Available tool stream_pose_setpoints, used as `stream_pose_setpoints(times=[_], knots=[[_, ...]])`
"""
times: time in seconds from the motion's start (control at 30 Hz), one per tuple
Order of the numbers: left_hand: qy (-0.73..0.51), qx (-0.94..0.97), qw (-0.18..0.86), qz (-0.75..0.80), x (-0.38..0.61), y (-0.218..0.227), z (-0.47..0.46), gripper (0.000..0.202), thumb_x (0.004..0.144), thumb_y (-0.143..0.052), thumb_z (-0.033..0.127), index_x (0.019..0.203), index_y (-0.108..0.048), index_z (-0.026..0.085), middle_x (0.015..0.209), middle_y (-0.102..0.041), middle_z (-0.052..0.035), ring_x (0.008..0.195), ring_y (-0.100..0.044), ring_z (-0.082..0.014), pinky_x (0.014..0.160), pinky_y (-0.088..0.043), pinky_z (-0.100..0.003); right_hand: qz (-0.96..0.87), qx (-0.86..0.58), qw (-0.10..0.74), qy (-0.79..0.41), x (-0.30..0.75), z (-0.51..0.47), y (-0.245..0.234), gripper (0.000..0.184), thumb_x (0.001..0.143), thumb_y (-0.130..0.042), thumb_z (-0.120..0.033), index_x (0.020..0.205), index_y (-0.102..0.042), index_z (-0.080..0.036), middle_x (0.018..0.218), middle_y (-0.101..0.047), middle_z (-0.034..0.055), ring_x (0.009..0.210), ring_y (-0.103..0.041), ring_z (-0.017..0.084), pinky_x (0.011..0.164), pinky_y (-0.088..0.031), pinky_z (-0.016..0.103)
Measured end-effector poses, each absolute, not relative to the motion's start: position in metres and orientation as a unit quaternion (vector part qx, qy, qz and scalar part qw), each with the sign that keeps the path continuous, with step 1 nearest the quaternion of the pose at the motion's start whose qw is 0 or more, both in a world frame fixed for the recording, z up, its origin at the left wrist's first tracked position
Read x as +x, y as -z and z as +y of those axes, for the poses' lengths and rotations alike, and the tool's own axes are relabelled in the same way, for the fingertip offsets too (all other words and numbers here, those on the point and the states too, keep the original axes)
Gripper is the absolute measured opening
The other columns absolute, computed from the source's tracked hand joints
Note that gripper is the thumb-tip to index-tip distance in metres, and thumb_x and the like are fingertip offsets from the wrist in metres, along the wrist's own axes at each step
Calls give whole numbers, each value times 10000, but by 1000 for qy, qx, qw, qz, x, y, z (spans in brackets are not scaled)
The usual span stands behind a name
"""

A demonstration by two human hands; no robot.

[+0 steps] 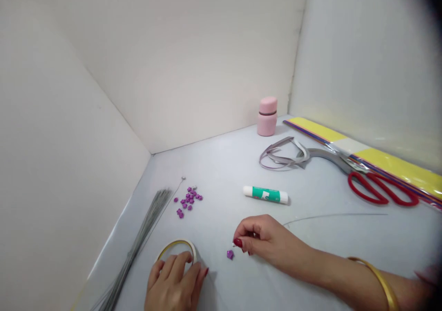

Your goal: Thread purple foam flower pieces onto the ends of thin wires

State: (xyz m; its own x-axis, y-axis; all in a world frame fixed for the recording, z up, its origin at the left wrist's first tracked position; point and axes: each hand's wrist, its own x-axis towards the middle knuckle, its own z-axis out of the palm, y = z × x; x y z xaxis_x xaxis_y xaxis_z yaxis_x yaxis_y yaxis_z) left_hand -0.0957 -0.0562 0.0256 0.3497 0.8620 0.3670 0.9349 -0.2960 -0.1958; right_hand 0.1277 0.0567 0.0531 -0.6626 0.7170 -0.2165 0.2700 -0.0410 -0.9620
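Observation:
My right hand (pixel 258 238) pinches a thin grey wire (pixel 334 215) between thumb and forefinger. The wire's long end runs out behind the hand to the right, and its short tip pokes out by the fingertips. Just beyond that tip is a small purple star (pixel 230 254); whether the two touch I cannot tell. At the lower left, my left hand (pixel 174 279) has its fingers curled over a roll of tape (pixel 177 243) on the table. The near part of the roll is hidden under the hand.
Several purple stars (pixel 187 201) lie beside a bundle of grey wires (pixel 138 237). Farther back are a glue stick (pixel 265 194), grey ribbon strips (pixel 276 157), red-handled scissors (pixel 366 187), a pink jar (pixel 267 118) and yellow packaged sheets (pixel 390 164). White walls enclose the table.

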Motion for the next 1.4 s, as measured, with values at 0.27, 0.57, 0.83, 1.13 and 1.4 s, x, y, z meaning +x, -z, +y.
stream_pose_setpoints(times=[0.27,0.57,0.83,1.13,1.4], knots=[[133,-759,72,-634,-79,-2,-52,180,834,-491,242,688,-593,217,702,-656,-14,615,-611,-165,588,-479,-286,-586,-386,131,-701,128,57,-23,107,706,-535,-198,716,-607,-120,556,-526,-22,503,-454,78,465,-334,182],[125,-700,96,-696,-65,-11,-48,174,857,-440,281,709,-507,219,551,-574,25,503,-579,-156,495,-436,-266,-545,-388,119,-734,128,56,-18,122,709,-513,-201,756,-592,-122,613,-560,-10,501,-455,64,473,-337,175],[227,-720,-25,-655,-35,-4,-36,186,778,-541,204,964,-543,210,868,-614,-78,777,-586,-236,682,-470,-373,-534,-374,120,-748,130,57,-19,149,737,-551,-271,764,-594,-131,615,-556,-17,497,-455,70,471,-332,183],[327,-668,-169,-646,-16,0,-29,114,797,-476,157,824,-573,212,709,-632,-20,643,-603,-154,588,-458,-261,-649,-376,145,-646,132,58,-25,105,744,-541,-188,716,-625,-131,568,-526,-27,534,-449,88,494,-340,187],[382,-583,-289,-656,-14,-5,-25,93,768,-507,207,759,-599,198,670,-607,-18,598,-577,-143,564,-448,-251,-748,-340,163,-546,133,59,-29,168,778,-474,-111,738,-633,-147,637,-583,-6,601,-509,107,563,-390,189]])
